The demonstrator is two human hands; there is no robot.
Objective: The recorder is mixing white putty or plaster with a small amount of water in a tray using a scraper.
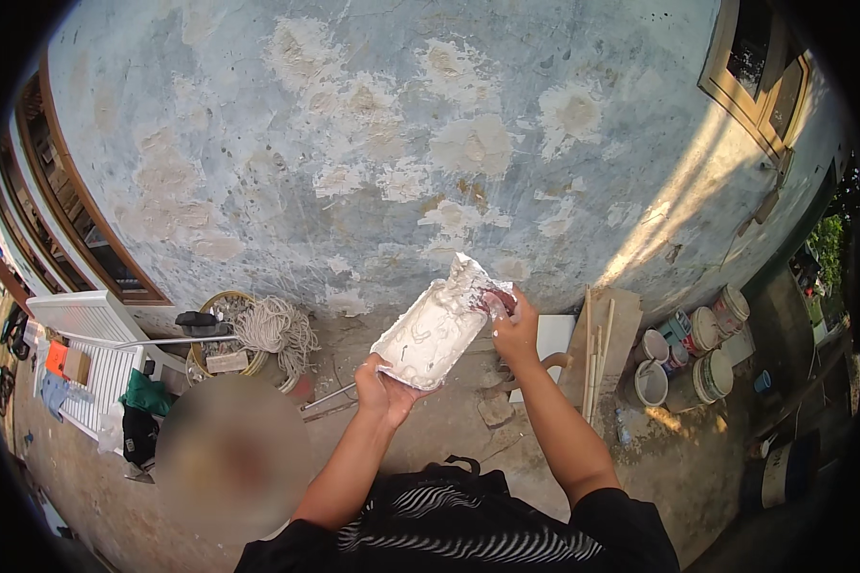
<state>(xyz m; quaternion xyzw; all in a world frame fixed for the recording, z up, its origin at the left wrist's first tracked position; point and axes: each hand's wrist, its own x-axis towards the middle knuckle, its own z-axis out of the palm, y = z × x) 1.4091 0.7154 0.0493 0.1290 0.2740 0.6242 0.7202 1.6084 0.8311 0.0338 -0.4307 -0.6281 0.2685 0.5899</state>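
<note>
My left hand (385, 393) grips the near end of a white rectangular tray (378, 348), its fingers under the edge. Thick white putty (432, 332) fills the tray, its surface swirled and uneven. At the far right corner, my right hand (517, 331) is closed round the dark red handle of a putty knife (499, 302). White putty coats the knife's blade, which lies against the tray's far end. Both hands are held up in front of a pale blue wall (229, 115) with many white and beige filler patches.
Left on the ground stand a yellowish tub (197, 359), a bundle of pale rope (275, 329) and a white slatted bench (115, 382) with cloths. To the right, wooden sticks (597, 358) and a board lean near several buckets (651, 384). A blurred patch hides the lower left.
</note>
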